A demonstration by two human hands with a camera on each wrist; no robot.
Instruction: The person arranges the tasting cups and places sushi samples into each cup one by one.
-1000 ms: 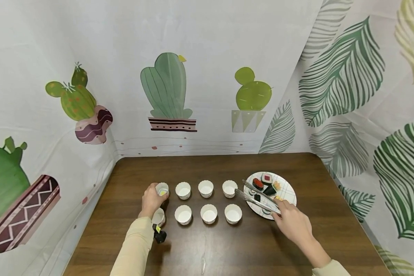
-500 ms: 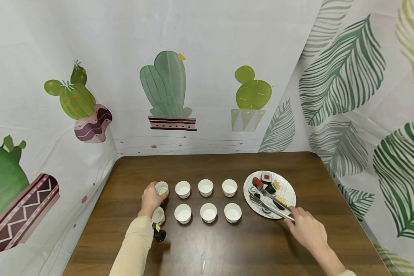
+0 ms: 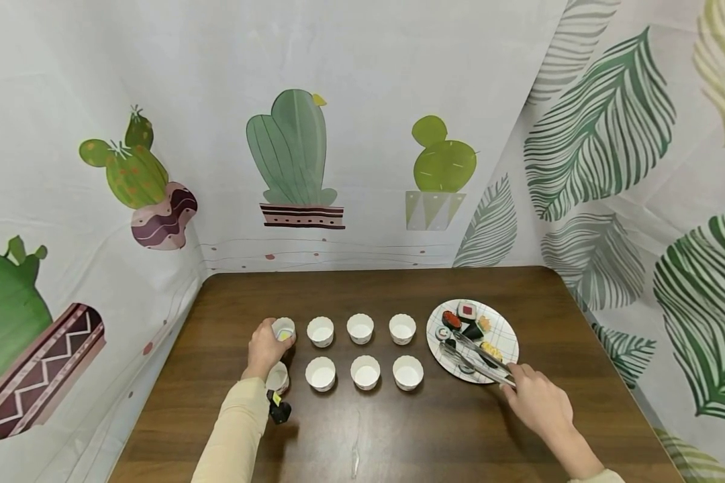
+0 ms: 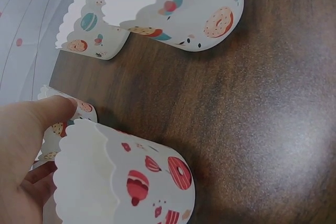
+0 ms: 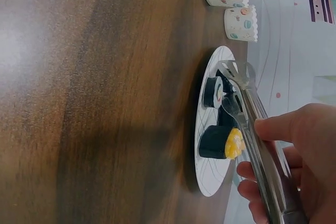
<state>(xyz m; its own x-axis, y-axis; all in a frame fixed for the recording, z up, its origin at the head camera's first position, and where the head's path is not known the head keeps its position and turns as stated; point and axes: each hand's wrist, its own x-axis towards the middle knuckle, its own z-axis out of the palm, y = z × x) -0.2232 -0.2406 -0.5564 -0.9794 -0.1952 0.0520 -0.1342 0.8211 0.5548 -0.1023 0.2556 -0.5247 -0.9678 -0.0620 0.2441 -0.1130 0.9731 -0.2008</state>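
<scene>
Only the head view shows me the yellow bit (image 3: 284,335) in the round white paper cup (image 3: 284,324) that the left grip (image 3: 267,349) pinches; the left wrist view shows little pictures (image 4: 84,107) on its outside. The right grip (image 3: 539,401) holds long, shiny metal tongs (image 5: 270,169), their ends apart over a round, white, lined plate (image 3: 506,335). A black roll with a yellow top (image 5: 213,141) sits there, ahead of that grip, just beside the tongs.

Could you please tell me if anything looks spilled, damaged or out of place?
One pale streak on the table, in front of the cups, looks odd against the dark brown; I can't tell if it's damage or glare. The cups stand in two tidy rows, and the sushi sits on the plate.
</scene>
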